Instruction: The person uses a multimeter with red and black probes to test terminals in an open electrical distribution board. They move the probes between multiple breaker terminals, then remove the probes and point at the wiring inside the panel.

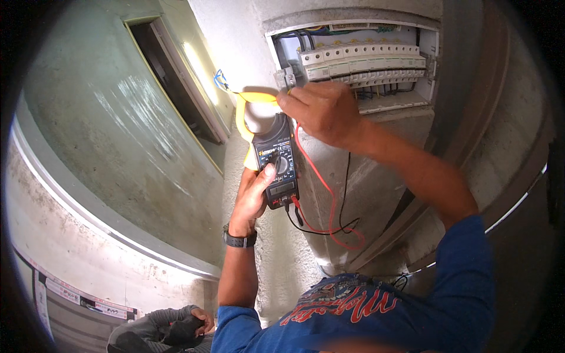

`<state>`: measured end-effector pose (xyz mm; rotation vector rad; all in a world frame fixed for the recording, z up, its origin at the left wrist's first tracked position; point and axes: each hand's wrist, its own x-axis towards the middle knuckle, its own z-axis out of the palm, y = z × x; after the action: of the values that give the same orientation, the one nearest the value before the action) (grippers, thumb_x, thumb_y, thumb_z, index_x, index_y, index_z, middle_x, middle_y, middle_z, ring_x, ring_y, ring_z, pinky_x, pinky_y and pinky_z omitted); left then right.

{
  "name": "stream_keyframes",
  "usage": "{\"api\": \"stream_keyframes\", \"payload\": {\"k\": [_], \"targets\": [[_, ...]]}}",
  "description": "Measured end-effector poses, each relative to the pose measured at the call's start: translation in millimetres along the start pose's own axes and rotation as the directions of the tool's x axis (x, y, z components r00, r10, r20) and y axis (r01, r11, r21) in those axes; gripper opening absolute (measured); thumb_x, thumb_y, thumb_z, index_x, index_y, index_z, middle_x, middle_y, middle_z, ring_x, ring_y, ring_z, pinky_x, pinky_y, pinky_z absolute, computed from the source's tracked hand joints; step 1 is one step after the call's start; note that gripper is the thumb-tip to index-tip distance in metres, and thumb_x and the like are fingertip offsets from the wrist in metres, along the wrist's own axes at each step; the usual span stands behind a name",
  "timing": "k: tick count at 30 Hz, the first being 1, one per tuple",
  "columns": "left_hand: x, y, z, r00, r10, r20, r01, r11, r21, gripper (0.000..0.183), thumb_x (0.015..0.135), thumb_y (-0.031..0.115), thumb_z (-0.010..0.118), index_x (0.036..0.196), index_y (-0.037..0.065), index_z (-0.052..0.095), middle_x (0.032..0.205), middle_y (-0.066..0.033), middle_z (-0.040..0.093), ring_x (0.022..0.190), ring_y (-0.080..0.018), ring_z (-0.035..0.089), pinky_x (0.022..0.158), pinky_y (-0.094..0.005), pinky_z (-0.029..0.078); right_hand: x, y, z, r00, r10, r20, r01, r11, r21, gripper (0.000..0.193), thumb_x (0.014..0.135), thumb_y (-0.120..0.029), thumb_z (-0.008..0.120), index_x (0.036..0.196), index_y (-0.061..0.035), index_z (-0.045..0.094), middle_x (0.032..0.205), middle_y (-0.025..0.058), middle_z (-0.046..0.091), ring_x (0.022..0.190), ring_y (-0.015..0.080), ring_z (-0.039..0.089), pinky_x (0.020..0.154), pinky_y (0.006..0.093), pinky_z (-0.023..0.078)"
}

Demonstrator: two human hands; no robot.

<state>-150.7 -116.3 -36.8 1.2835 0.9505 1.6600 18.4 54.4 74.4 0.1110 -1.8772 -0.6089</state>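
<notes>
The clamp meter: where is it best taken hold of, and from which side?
By the dark lower body of the clamp meter, from below and behind. The left hand already wraps it there, thumb on the dial. The yellow jaw at the top must stay free, and the red and black leads leave the bottom end, so the palm best sits behind them.

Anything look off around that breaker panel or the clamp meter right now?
The breaker panel is uncovered, wiring exposed above and below the breakers. The clamp meter, held by the left hand, has red and black leads dangling loose. The right hand works bare beside the breakers.
</notes>
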Motion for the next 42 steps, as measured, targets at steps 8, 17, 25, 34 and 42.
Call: {"api": "stream_keyframes", "payload": {"k": [8, 17, 25, 34, 42], "targets": [[2, 7, 2, 0.993, 0.066, -0.093, -0.058, 0.995, 0.085, 0.061, 0.101, 0.036, 0.077, 0.145, 0.001, 0.055, 0.113, -0.012, 0.075, 0.094, -0.0241, 0.078, 0.08, -0.0373, 0.066, -7, -17, 8, 0.975, 0.218, -0.048, -0.21, 0.968, 0.134, 0.023, 0.088, -0.01, 0.077, 0.11, -0.0078, 0.071, 0.08, 0.0057, 0.068, 0.067, 0.0253, 0.07, 0.056, 0.0389, 0.054], [8, 11, -7, 0.992, 0.067, -0.103, -0.047, 0.981, 0.186, 0.068, 0.092, 0.044, 0.085, 0.139, 0.002, 0.059, 0.108, -0.011, 0.075, 0.09, -0.025, 0.078, 0.077, -0.0372, 0.066, -13, -42, 6, 0.472, 0.804, 0.362, -0.649, 0.039, 0.759, 0.027, 0.101, -0.029, 0.076, 0.096, -0.002, 0.073, 0.068, -0.0014, 0.058, 0.061, 0.0066, 0.051, 0.056, 0.0288, 0.04], [8, 12, -15, 0.989, 0.089, -0.117, -0.05, 0.952, 0.304, 0.062, 0.098, 0.039, 0.079, 0.14, -0.001, 0.057, 0.109, -0.0171, 0.076, 0.093, -0.0277, 0.079, 0.078, -0.0388, 0.066, 4, -37, 26, 0.366, 0.801, 0.473, -0.635, -0.156, 0.756, 0.039, 0.092, -0.038, 0.081, 0.08, -0.001, 0.076, 0.064, 0.0009, 0.061, 0.059, 0.0084, 0.053, 0.054, 0.0336, 0.041], [12, 1, -13, 0.994, 0.091, -0.068, -0.079, 0.984, 0.158, 0.053, 0.097, 0.027, 0.081, 0.14, 0.004, 0.061, 0.11, -0.0085, 0.075, 0.09, -0.0232, 0.078, 0.076, -0.038, 0.066, 11, -46, 34, 0.38, 0.875, 0.3, -0.664, 0.032, 0.747, 0.019, 0.088, -0.014, 0.079, 0.078, 0.0005, 0.071, 0.07, -0.0013, 0.064, 0.065, 0.006, 0.054, 0.059, 0.0287, 0.043], [8, -9, -28, 0.993, 0.118, -0.026, -0.109, 0.968, 0.228, 0.058, 0.098, 0.017, 0.078, 0.149, 0.002, 0.055, 0.127, -0.0059, 0.071, 0.106, -0.0165, 0.071, 0.094, -0.035, 0.059, -1, -56, 38, 0.368, 0.895, 0.254, -0.691, 0.081, 0.718, 0.016, 0.086, -0.013, 0.075, 0.08, 0.0008, 0.073, 0.069, 0.0094, 0.07, 0.063, 0.0146, 0.064, 0.061, 0.0355, 0.051]]}}
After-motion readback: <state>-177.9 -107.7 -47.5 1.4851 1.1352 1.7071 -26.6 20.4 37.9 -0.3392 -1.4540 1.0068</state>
